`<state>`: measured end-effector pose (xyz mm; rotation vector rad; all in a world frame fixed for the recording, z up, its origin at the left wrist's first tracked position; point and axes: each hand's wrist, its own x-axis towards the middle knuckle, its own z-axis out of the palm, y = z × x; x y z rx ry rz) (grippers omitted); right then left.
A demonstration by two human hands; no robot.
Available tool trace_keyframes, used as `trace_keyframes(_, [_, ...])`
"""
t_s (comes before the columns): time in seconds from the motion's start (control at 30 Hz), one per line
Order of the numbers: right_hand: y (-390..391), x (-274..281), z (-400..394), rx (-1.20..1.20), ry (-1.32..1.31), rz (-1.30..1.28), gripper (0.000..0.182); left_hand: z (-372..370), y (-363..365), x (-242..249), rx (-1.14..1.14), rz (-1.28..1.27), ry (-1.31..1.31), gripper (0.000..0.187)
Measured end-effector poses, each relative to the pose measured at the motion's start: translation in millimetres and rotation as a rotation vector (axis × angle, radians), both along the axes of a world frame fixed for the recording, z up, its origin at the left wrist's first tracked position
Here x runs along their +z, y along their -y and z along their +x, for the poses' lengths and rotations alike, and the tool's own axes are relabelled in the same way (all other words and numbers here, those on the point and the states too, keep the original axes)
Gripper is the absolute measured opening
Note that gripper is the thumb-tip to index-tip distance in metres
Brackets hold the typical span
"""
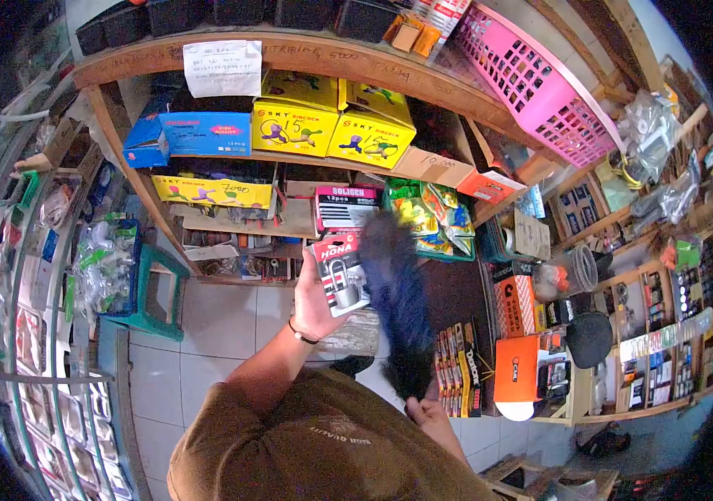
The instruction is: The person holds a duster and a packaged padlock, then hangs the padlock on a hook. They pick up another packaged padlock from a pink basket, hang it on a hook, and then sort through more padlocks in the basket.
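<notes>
My left hand grips the edge of a packaged padlock, its "HONA" card facing up toward me. Down by my right side, my right hand is closed around the lower end of a dark, fluffy duster. The duster's bristles rise past the padlock pack's right edge and are blurred at the top. Behind the pack sits a pink-and-black "SOLIGEN" box on the shelf. To the duster's right, a green bin holds several colourful packets, partly covered by the bristles.
Yellow "SKY" boxes and a blue box fill the wooden shelf ahead. A pink basket stands above right. An orange box is at right, a green stool at left. White floor tiles lie below.
</notes>
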<state>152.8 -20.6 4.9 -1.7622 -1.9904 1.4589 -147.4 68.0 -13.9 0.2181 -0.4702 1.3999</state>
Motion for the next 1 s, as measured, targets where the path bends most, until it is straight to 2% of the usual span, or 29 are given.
trace_keyframes(0.03, [-1.8,3.7,1.1,0.106,0.114,0.012,0.043,7.0,8.6,31.6,0.216,-0.338,-0.266,0.074])
trace_keyframes(0.1, [-3.4,9.6,-1.1,0.094,0.09,0.035,0.044,0.9,-8.8,12.0,0.004,0.066,-0.137,0.082])
trace_keyframes(0.13, [-1.4,10.7,-3.7,0.073,0.06,0.049,0.044,0.5,-9.0,10.7,-0.019,-0.053,-0.14,0.086])
trace_keyframes(0.17, [2.8,9.6,-6.2,0.048,0.029,0.058,0.045,6.6,6.0,7.7,0.148,-0.119,-0.283,0.083])
trace_keyframes(0.2, [5.8,8.0,-12.6,-0.147,-0.108,-0.064,0.045,3.1,9.1,10.2,0.083,-0.16,-0.162,0.082])
trace_keyframes(0.23, [6.7,14.6,-16.4,-0.15,-0.116,-0.07,0.045,-2.5,10.5,15.1,0.023,-0.2,-0.043,0.081])
trace_keyframes(0.27, [6.9,27.2,-20.0,-0.047,-0.001,-0.102,0.045,2.5,15.1,21.7,0.08,-0.222,-0.077,0.08])
trace_keyframes(0.3, [5.0,35.3,-24.2,0.056,0.109,-0.129,0.045,2.3,13.7,22.1,0.142,-0.234,-0.257,0.077])
trace_keyframes(0.33, [4.5,21.3,-13.1,0.229,0.079,-0.033,0.045,0.4,10.0,23.0,0.135,-0.237,-0.27,0.077])
trace_keyframes(0.37, [7.1,14.2,-9.2,0.22,0.069,-0.042,0.045,-1.2,6.7,23.8,0.082,-0.401,-0.365,0.075])
trace_keyframes(0.4, [8.6,8.7,-7.0,0.088,-0.026,-0.064,0.046,-3.1,5.1,23.2,0.031,-0.564,-0.456,0.073])
trace_keyframes(0.43, [11.9,3.9,-6.4,-0.046,-0.116,-0.09,0.046,-0.2,17.0,19.5,0.071,-0.25,-0.226,0.072])
trace_keyframes(0.47, [13.4,0.9,-7.7,-0.222,-0.101,-0.159,0.045,-3.6,16.4,14.1,0.077,-0.211,-0.249,0.071])
trace_keyframes(0.5, [10.8,18.0,-19.1,-0.282,-0.132,-0.225,0.044,-5.6,14.4,9.3,0.084,-0.168,-0.266,0.069])
trace_keyframes(0.57, [10.4,22.6,-16.5,-0.026,0.081,-0.12,0.045,-2.5,12.0,4.3,0.083,-0.197,-0.247,0.069])
trace_keyframes(0.63, [13.9,15.9,-12.1,-0.008,0.066,-0.054,0.046,-0.2,6.7,9.9,0.142,-0.349,-0.434,0.071])
trace_keyframes(0.7, [11.8,11.4,-10.7,0.016,0.054,0.013,0.046,-1.4,21.9,36.8,0.383,-0.551,-0.524,0.069])
trace_keyframes(0.77, [11.2,9.6,-14.7,-0.13,-0.048,-0.087,0.046,-4.8,12.7,10.2,0.162,-0.251,-0.259,0.068])
trace_keyframes(0.8, [10.0,21.3,-20.0,-0.052,0.053,-0.115,0.047,-9.7,11.3,10.0,0.044,-0.251,-0.062,0.072])
trace_keyframes(0.83, [8.7,20.1,-18.3,-0.053,0.057,-0.115,0.047,-1.7,12.4,14.0,0.181,-0.292,-0.242,0.074])
trace_keyframes(0.9, [5.0,15.5,-13.0,-0.019,-0.002,-0.122,0.048,-2.5,16.0,13.0,0.133,-0.233,-0.184,0.075])
trace_keyframes(0.93, [6.1,27.1,-27.3,-0.209,-0.085,-0.189,0.049,-4.5,10.9,20.6,0.335,-0.459,-0.34,0.074])
trace_keyframes(0.97, [6.2,21.3,-24.6,-0.21,-0.081,-0.193,0.049,-10.2,2.4,-28.3,0.048,0.005,-0.049,0.072])
trace_keyframes(1.0, [4.4,16.1,-25.5,-0.165,-0.041,-0.19,0.049,-9.3,6.2,-19.9,0.101,-0.143,-0.109,0.071])
